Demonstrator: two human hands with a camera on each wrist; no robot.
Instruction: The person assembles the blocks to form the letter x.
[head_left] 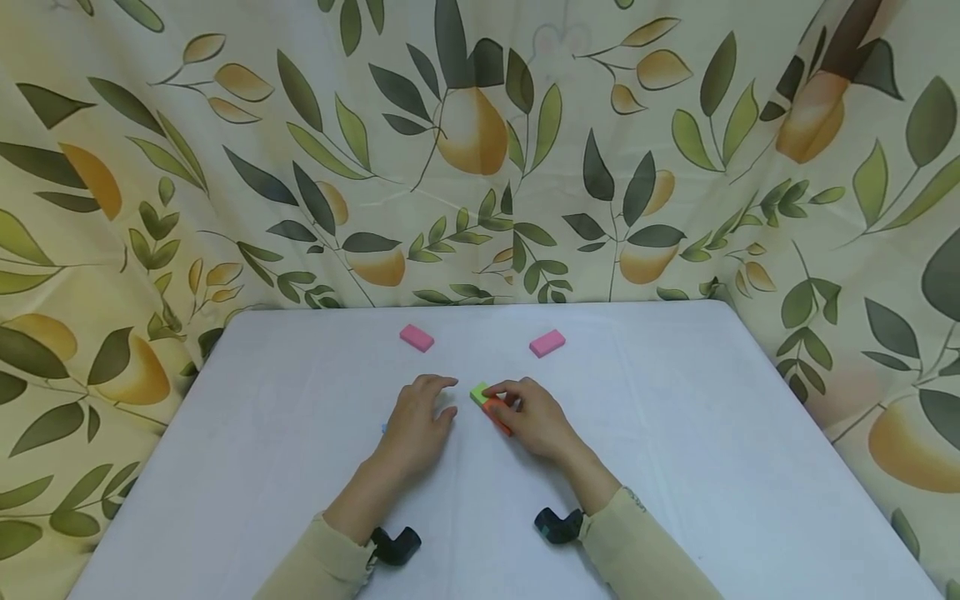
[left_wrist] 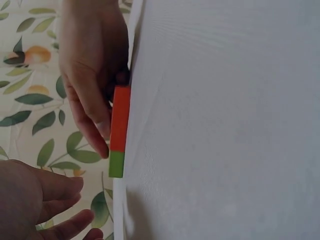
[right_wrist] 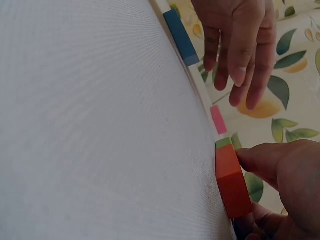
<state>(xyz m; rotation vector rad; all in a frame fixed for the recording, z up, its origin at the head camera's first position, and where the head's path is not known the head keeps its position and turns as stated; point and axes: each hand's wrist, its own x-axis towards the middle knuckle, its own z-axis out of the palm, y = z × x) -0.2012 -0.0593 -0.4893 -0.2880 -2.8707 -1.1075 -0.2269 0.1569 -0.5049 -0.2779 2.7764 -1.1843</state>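
Near the middle of the white table, my right hand grips an orange block between thumb and fingers. A green block lies end to end with the orange one, and a right fingertip reaches close to it. To the left, my left hand hovers with fingers apart and bent loosely, holding nothing. A blue block lies on the table by the left hand; in the head view that hand hides nearly all of it.
Two pink blocks lie farther back on the white table, one at left and one at right. Behind the table hangs a leaf-and-fruit patterned cloth. Black wrist devices sit at both sleeve cuffs.
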